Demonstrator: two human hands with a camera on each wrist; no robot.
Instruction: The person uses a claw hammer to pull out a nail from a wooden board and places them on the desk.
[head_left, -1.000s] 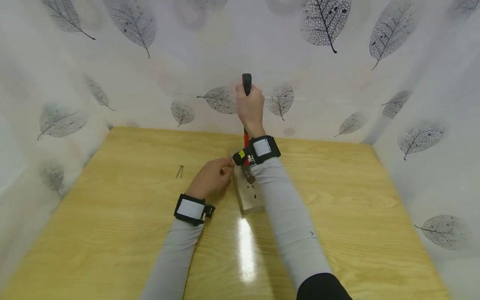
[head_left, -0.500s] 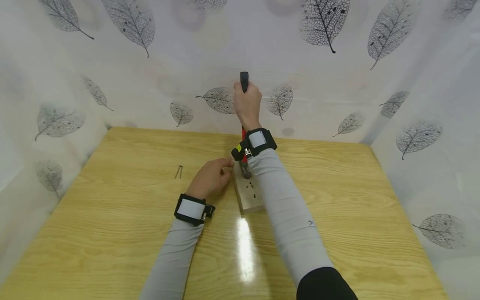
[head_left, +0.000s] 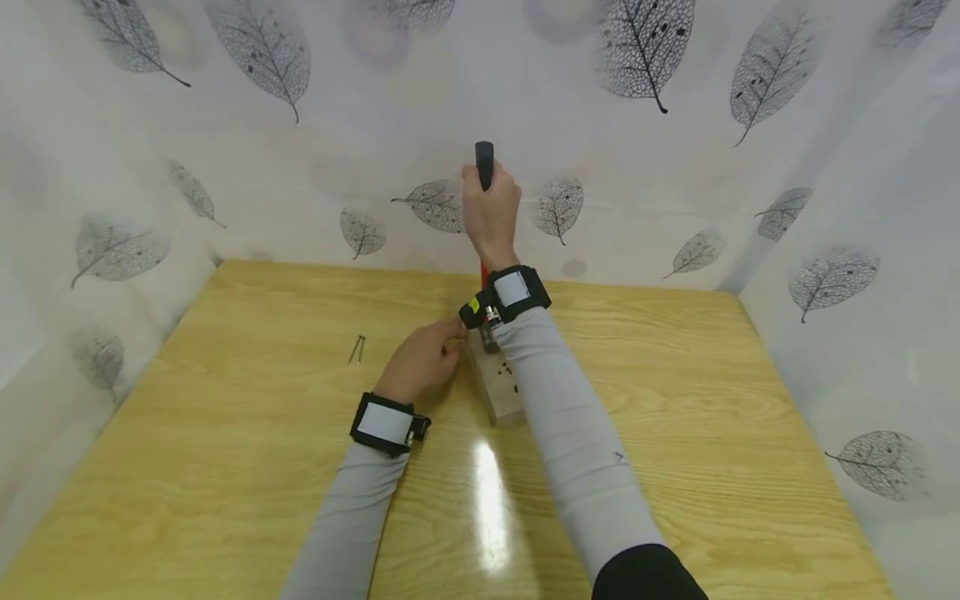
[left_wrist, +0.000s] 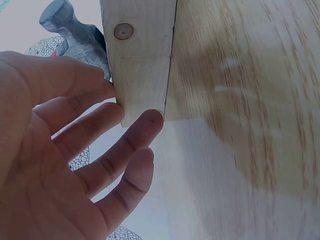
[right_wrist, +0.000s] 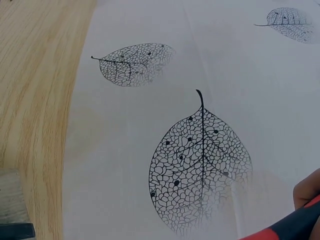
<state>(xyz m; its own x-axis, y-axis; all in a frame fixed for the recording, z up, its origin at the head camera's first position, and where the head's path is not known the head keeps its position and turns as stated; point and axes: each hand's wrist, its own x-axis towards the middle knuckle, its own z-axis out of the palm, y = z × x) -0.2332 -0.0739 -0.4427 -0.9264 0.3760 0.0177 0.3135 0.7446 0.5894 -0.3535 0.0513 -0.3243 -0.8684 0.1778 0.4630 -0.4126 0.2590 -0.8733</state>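
My right hand (head_left: 491, 212) grips the handle of a claw hammer (head_left: 484, 165), red and black, near its raised end. The steel hammer head (head_left: 491, 341) is down at the top of a pale wooden block (head_left: 498, 392), partly hidden by the right wrist strap. In the left wrist view the hammer's round striking face (left_wrist: 52, 17) shows beyond the block's knotted side (left_wrist: 142, 60). My left hand (head_left: 420, 358) is at the block's far left end, fingers extended and lightly bent, fingertips against its edge. Only part of the right hand (right_wrist: 306, 190) shows in the right wrist view.
Two nails (head_left: 357, 350) lie on the wooden table (head_left: 247, 433), left of my left hand. Several dark spots (head_left: 506, 369) mark the block's top. A white leaf-patterned cloth (head_left: 300, 192) rises behind the table and at both sides.
The right hand and hammer have shifted slightly left, and the hammer head sits a little farther up the block. The block's near end has turned slightly. The left hand stays at the block.
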